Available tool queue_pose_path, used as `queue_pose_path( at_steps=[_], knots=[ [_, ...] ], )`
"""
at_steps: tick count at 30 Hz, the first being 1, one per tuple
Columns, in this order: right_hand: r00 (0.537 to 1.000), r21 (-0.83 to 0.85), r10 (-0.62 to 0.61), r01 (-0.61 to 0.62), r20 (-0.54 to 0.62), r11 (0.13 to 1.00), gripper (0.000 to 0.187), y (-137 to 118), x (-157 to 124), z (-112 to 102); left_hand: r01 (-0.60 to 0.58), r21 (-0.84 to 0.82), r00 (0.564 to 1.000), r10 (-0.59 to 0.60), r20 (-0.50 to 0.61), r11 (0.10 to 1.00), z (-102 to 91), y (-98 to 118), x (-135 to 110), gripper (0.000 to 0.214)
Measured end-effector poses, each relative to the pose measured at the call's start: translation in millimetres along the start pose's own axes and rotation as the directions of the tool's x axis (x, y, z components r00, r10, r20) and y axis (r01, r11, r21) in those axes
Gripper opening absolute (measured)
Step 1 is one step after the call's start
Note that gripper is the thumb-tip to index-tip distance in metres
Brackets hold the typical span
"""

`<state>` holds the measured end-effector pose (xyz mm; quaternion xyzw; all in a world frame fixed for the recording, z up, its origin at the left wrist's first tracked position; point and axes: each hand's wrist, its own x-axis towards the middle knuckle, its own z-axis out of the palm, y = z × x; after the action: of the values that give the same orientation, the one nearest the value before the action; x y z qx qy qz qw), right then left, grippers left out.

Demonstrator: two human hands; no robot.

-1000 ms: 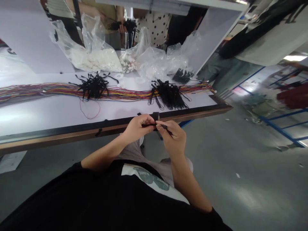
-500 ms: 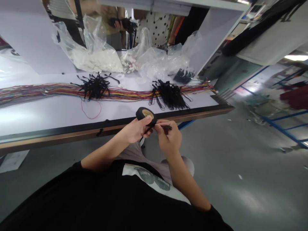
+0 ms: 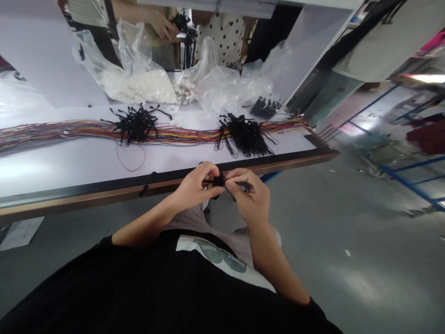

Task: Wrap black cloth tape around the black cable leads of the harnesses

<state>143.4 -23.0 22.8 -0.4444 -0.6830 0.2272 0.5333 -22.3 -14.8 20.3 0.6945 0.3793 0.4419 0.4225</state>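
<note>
Both my hands meet just below the front edge of the workbench (image 3: pixel 104 185). My left hand (image 3: pixel 195 186) is closed around a roll of black tape (image 3: pixel 217 180), mostly hidden by its fingers. My right hand (image 3: pixel 251 195) pinches a thin black wire piece (image 3: pixel 243 187) right beside the roll. The fingertips of the two hands touch. On the bench beyond lie two heaps of black taped wire pieces (image 3: pixel 245 134) (image 3: pixel 136 124) over a long bundle of coloured wires (image 3: pixel 181 135).
Clear plastic bags (image 3: pixel 139 74) with white parts stand at the back of the bench. A loose red wire loop (image 3: pixel 130 160) lies near the front. Other people (image 3: pixel 227 35) stand behind the bench, a hand (image 3: pixel 163 25) holding black pieces. Open grey floor lies to the right.
The tape roll, raised and plainly visible half a second ago, has turned down into my left hand's fingers. My right hand has closed in against it.
</note>
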Motion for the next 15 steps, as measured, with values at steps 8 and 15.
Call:
queue_pose_path(
  at_steps=[8,15],
  knots=[
    [0.996,-0.017,0.077,-0.077,0.048,0.997,0.007,-0.7,-2.8,11.6,-0.080,0.090,0.958,0.102,-0.270,0.993,22.1,-2.6,1.9,0.013],
    [0.992,-0.159,-0.100,0.086,-0.081,0.984,0.014,-0.5,-5.2,12.1,0.070,-0.426,0.964,-0.172,-0.204,0.902,20.8,1.9,0.2,0.032]
  ],
)
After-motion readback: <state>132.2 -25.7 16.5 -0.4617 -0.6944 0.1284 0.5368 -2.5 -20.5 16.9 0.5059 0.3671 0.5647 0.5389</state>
